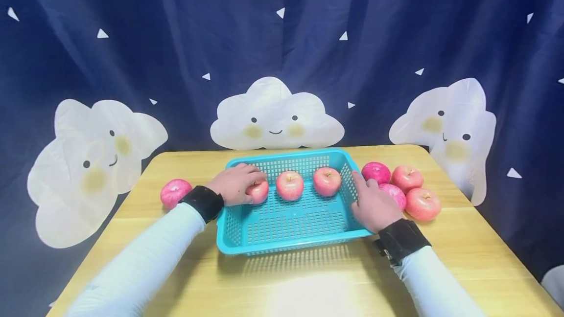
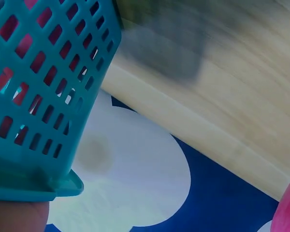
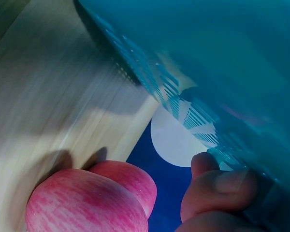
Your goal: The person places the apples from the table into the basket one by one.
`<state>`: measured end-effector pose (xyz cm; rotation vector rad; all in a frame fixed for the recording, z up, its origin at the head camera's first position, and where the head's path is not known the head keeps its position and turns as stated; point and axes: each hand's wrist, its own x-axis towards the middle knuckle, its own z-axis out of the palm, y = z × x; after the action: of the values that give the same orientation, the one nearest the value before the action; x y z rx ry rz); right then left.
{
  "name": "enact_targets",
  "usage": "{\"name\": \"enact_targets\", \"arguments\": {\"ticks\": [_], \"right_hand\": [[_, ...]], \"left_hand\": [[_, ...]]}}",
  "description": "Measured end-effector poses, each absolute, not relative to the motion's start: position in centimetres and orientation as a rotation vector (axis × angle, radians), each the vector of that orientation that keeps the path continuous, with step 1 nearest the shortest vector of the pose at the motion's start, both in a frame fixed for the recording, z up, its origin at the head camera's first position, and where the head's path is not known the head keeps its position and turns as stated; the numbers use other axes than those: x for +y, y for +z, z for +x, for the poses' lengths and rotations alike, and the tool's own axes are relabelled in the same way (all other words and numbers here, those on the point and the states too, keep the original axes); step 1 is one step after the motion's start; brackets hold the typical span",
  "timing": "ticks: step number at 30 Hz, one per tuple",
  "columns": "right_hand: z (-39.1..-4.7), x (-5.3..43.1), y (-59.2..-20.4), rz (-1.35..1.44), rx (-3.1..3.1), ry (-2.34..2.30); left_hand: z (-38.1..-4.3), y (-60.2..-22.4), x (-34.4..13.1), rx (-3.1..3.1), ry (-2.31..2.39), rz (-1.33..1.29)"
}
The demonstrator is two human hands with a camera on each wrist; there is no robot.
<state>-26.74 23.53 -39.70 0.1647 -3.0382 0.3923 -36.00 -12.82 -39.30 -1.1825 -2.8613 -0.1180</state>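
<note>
A turquoise perforated basket [image 1: 295, 244] sits on the wooden table between my hands. Inside it, toward the far side, are three apples in a row: the left apple [image 1: 259, 192], the middle apple [image 1: 289, 185] and the right apple [image 1: 327, 181]. My left hand [image 1: 237, 184] reaches over the basket's left rim and holds the left apple, partly hiding it. With my right hand [image 1: 378, 205] I grip the basket's right rim, fingers outside the wall. The right wrist view shows curled fingers [image 3: 217, 188] beside the basket wall [image 3: 241, 58].
Left of the basket lies a single apple [image 1: 175, 193]. Several apples cluster right of my right hand, including a pale pink apple [image 1: 423, 204] and a darker apple [image 1: 376, 172]. Behind the wooden table [image 1: 211, 287] hangs a dark blue curtain [image 1: 282, 53] with clouds.
</note>
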Motion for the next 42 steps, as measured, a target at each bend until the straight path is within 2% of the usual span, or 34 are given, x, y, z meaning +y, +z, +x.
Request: {"name": "enact_targets", "arguments": {"ticks": [15,24,42], "right_hand": [[-26.5,24.8,-39.8,0.169,-3.02,0.395],[-26.5,24.6,-40.2,0.203,-3.002,0.397],[-26.6,23.4,-40.0,0.231,-2.992,0.388]], "left_hand": [[-36.9,-39.8,-11.4,-2.87,-0.131,-1.13],[-36.6,-40.6,-12.0,-2.876,-0.276,-0.983],[-35.6,-40.0,-13.6,-2.801,-0.435,-0.916]]}}
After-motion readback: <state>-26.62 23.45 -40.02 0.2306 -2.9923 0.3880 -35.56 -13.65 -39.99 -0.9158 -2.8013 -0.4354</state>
